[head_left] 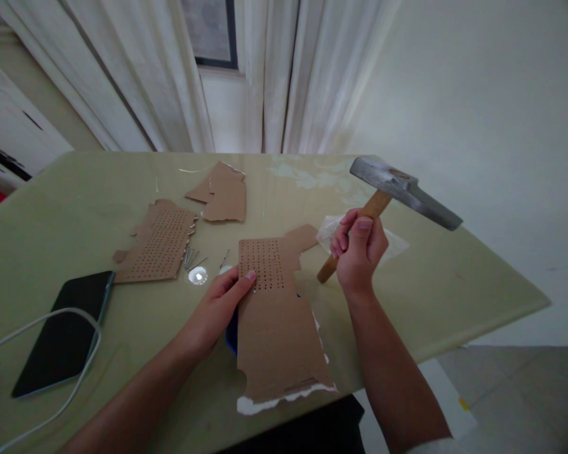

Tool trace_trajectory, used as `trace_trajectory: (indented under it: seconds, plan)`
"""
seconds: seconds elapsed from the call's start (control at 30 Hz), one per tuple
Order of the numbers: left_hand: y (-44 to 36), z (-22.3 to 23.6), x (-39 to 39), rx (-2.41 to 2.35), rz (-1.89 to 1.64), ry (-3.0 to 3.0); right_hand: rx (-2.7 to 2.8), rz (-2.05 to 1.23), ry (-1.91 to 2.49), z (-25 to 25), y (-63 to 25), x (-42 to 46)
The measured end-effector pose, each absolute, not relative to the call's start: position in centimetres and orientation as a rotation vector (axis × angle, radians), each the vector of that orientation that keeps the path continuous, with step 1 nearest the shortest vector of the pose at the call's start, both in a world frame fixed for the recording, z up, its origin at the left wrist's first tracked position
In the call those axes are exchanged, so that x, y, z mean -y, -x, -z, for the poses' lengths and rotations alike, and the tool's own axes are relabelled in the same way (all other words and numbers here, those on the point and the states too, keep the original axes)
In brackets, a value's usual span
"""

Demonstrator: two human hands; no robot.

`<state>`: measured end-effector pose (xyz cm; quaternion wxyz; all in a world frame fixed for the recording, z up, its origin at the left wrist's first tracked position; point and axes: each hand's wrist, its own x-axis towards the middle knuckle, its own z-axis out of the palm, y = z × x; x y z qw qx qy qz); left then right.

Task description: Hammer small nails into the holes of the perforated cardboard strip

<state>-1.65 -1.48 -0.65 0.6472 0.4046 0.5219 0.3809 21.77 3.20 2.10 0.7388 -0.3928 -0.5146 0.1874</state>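
Observation:
My right hand (361,249) is wrapped around the wooden handle of a hammer (404,186), which is raised above the table with its metal head up and to the right. A torn piece of cardboard (279,334) lies in front of me, with rows of small holes punched across its far part. At its left edge, my left hand (224,302) grips it, thumb on top beside the holes and the other fingers partly hidden. A small shiny spot shows just below the thumb tip; I cannot tell what it is. Something blue (231,334) peeks out beneath the cardboard.
Another hole-punched cardboard piece (158,243) lies to the left, near several loose nails (192,258) and a round shiny disc (197,275). Cardboard scraps (224,198) lie farther back. A dark tablet (64,334) and a white cable (92,321) are at left; clear plastic (395,244) is at right.

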Motion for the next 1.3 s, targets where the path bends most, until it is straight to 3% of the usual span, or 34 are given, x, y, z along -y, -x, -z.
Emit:
trace_trajectory:
  seconds: [0.93,1.17,1.3]
  plan:
    - [1.5,0.7,1.1,-1.113,-0.886,-0.678,1.134,-0.412,0.842,-1.8,-22.0,-3.4]
    - [2.6,1.7,0.0,-1.149,-0.955,-1.046,1.126,-0.409,0.839,-1.8,-21.9,-3.4]
    - [4.9,3.1,-2.1,-1.496,-1.067,-1.453,1.128,-0.417,0.814,-1.8,-22.0,-3.5]
